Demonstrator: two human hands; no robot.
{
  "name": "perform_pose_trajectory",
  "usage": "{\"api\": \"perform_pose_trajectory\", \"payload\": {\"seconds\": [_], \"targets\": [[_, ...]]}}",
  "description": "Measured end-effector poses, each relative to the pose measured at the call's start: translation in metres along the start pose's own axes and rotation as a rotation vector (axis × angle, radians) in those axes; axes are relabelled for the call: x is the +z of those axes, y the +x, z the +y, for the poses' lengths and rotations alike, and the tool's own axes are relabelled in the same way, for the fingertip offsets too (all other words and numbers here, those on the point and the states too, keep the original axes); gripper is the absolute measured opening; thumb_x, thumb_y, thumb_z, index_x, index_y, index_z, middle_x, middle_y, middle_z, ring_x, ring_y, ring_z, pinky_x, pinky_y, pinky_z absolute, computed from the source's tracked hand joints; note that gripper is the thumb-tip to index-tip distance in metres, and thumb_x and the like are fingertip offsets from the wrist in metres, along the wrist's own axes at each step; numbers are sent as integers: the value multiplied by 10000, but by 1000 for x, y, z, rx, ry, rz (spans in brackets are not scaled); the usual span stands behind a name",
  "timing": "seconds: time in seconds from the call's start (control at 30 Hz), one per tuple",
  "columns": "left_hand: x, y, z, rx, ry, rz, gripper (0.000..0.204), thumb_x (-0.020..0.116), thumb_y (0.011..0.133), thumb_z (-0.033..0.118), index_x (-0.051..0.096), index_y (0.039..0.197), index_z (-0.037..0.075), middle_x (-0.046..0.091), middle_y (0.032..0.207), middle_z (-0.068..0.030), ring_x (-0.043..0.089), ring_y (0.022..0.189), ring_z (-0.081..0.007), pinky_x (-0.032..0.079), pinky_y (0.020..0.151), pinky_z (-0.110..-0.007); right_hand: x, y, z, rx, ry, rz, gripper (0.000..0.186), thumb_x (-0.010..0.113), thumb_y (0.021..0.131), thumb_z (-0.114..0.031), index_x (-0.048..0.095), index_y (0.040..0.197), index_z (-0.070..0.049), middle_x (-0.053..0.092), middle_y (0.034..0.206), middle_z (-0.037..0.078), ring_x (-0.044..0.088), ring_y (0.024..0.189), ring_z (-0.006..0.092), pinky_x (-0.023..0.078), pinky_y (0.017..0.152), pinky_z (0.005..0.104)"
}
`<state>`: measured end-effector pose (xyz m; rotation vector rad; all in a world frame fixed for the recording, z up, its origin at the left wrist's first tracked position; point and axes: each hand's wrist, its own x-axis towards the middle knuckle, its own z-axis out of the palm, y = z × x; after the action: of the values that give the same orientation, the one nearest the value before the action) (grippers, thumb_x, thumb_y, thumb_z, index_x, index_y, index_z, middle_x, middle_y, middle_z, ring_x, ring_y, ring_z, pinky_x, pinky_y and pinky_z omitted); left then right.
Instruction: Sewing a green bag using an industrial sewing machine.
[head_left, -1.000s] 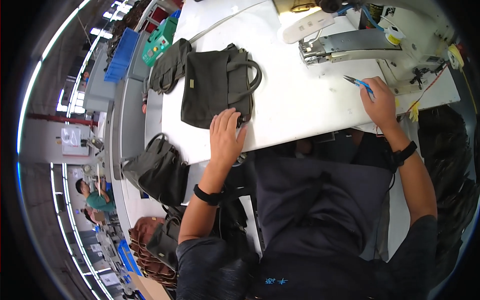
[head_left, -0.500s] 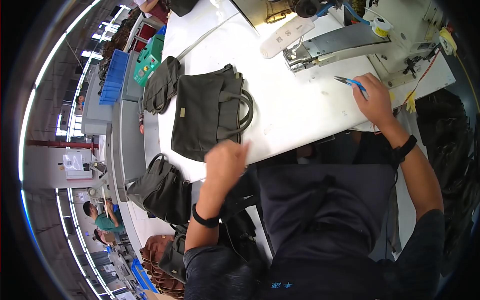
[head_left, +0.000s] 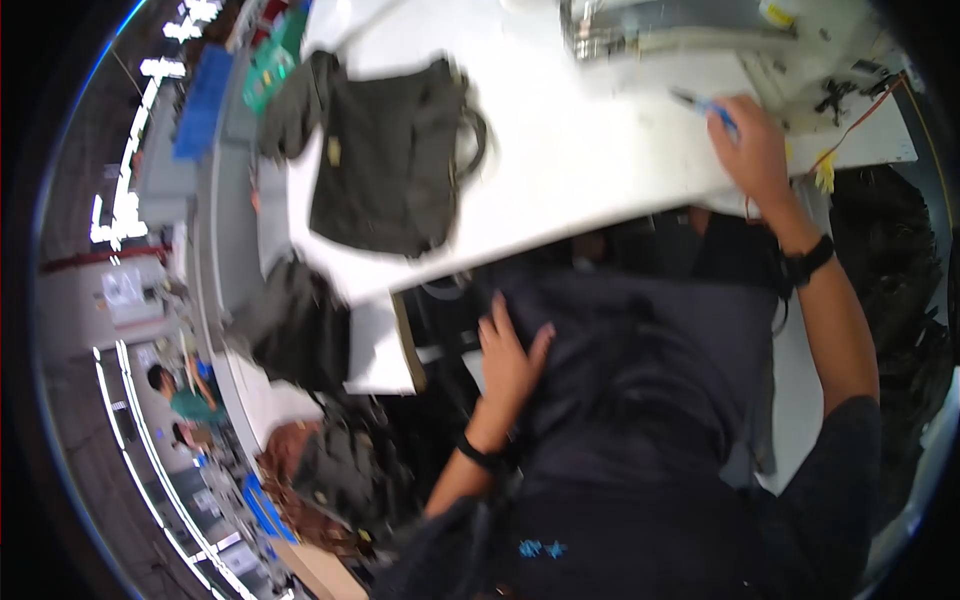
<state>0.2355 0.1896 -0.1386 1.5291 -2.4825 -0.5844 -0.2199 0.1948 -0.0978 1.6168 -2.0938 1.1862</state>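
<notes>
My right hand (head_left: 755, 150) is closed around blue-handled thread snips (head_left: 714, 107), their dark tips pointing left over the white worktable (head_left: 560, 150). Fingers spread, my left hand (head_left: 510, 365) is empty and lies against or just above the dark apron (head_left: 650, 370) on my front; contact is hard to judge. A dark olive handbag (head_left: 390, 160) with a looped handle lies on the table's left part, away from both hands. Close beside it on the left is a smaller dark bag (head_left: 297, 105). The picture is smeared by motion.
A sewing machine's metal arm (head_left: 690, 25) stands at the table's far side. Another dark bag (head_left: 295, 325) sits lower left, with dark bags (head_left: 350, 470) and brown bags (head_left: 290, 450) below. A blue crate (head_left: 205, 100) and a person in green (head_left: 190, 400) are further left.
My left hand has left the handbag's near edge and come down to the apron, fingers spreading. The view has shifted, so the bags appear higher and further left. My right hand keeps the snips.
</notes>
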Motion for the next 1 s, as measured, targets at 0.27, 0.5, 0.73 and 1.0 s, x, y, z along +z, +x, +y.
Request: {"api": "perform_pose_trajectory", "payload": {"seconds": [0.27,0.5,0.73,1.0], "targets": [[18,-21,-23,-33,-20,182,854,821,899,426,451,1479,-81,516,1394,-302,545,1267,-468,478,1063,-477,7,-9,15,69,12,-54,244,669,1017,-286,722,1149,-89,705,1001,86,692,865,258,536,796,336],[61,27,-106,-789,-1234,-146,896,421,1051,713,594,1401,-93,662,1374,-209,645,1222,-261,479,1068,-358,8,-6,14,72,-35,-32,258,665,1007,-318,726,1127,-98,707,992,88,696,867,270,544,797,352],[94,-55,-180,-794,-1341,-570,522,691,1027,297,615,1385,-75,675,1374,-183,709,1144,-284,598,984,-404,5,-8,8,26,-98,-6,185,692,903,-180,688,990,-17,645,959,236,633,955,456,518,814,493],[55,-125,-147,-669,-1410,-355,555,672,1033,221,524,1486,-65,631,1439,-162,651,1253,-258,549,1072,-389,8,-6,14,23,-73,27,206,654,974,-281,709,1023,-89,687,941,124,672,876,381,540,769,460]]}}
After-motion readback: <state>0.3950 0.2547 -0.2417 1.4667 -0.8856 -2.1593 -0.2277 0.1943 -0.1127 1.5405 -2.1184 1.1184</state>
